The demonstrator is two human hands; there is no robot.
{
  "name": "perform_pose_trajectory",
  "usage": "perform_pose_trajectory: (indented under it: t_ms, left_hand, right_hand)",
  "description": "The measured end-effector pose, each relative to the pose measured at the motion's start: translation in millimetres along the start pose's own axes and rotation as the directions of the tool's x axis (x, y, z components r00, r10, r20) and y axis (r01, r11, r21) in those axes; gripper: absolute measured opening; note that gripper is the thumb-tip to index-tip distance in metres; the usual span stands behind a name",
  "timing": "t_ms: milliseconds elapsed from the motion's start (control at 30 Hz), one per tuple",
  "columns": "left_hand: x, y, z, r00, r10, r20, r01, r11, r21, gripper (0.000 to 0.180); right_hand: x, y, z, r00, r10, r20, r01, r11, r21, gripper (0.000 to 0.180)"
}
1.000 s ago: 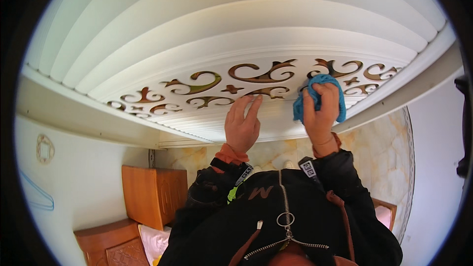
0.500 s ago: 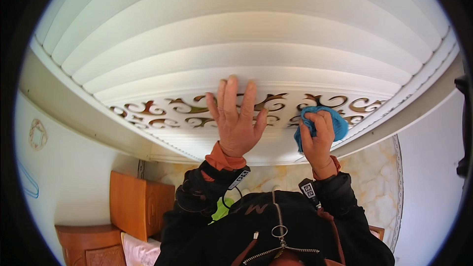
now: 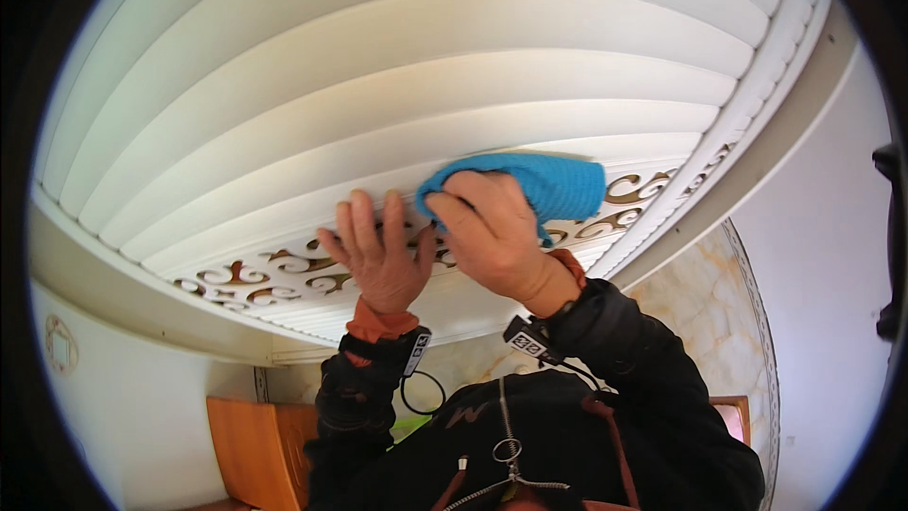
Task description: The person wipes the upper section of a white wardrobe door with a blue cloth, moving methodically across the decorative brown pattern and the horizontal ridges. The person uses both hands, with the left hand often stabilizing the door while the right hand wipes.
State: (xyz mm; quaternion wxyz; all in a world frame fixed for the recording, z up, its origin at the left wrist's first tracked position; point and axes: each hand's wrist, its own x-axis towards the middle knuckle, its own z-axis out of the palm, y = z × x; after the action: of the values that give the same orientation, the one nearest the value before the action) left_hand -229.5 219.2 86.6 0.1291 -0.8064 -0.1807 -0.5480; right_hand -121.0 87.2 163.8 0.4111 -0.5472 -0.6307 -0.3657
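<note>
A white slatted door panel (image 3: 416,76) fills the upper view, crossed by a band of cut-out scrollwork (image 3: 307,265). Against that band rests my left hand (image 3: 383,260), its fingers spread and holding nothing. Just to its right, my right hand (image 3: 497,241) grips a blue ribbed cloth (image 3: 563,187) and presses it on the panel at the band's upper edge. Part of the cloth trails out to the right of the hand and covers some of the scrollwork. My right fingertips are bent into the cloth, close to the left thumb.
At the lower left stands a brown wooden cabinet (image 3: 255,445) beside a white wall (image 3: 113,397). A marbled tile floor (image 3: 700,312) lies below the panel. Another pale wall (image 3: 823,255) runs along the right, and a small round ornament (image 3: 61,345) hangs at the far left.
My right hand has moved left and up along the scrollwork with the cloth, coming beside my left hand. More of the cloth spreads out rightward. The view has shifted and tilted.
</note>
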Motion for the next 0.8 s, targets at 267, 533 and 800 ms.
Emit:
perform_pose_trajectory:
  t_ms: [267, 533, 800]
  left_hand:
    - [14.8, -6.8, -19.2, 1.0, -0.004, 0.019, 0.005, 1.0, -0.023, 0.064]
    - [21.1, -19.7, -3.1, 0.993, 0.086, -0.083, -0.078, 0.993, 0.088, 0.062]
    - [23.2, -15.8, -13.9, 0.998, 0.056, -0.033, -0.055, 0.997, 0.048, 0.064]
  right_hand:
    - [-28.7, 81.7, -89.8, 0.882, 0.123, -0.456, -0.318, 0.868, -0.381, 0.029]
    - [-26.4, 76.4, -77.1, 0.813, 0.147, -0.563, -0.403, 0.84, -0.363, 0.028]
    - [21.2, 15.4, -10.0, 0.991, -0.093, -0.099, 0.09, 0.995, -0.031, 0.046]
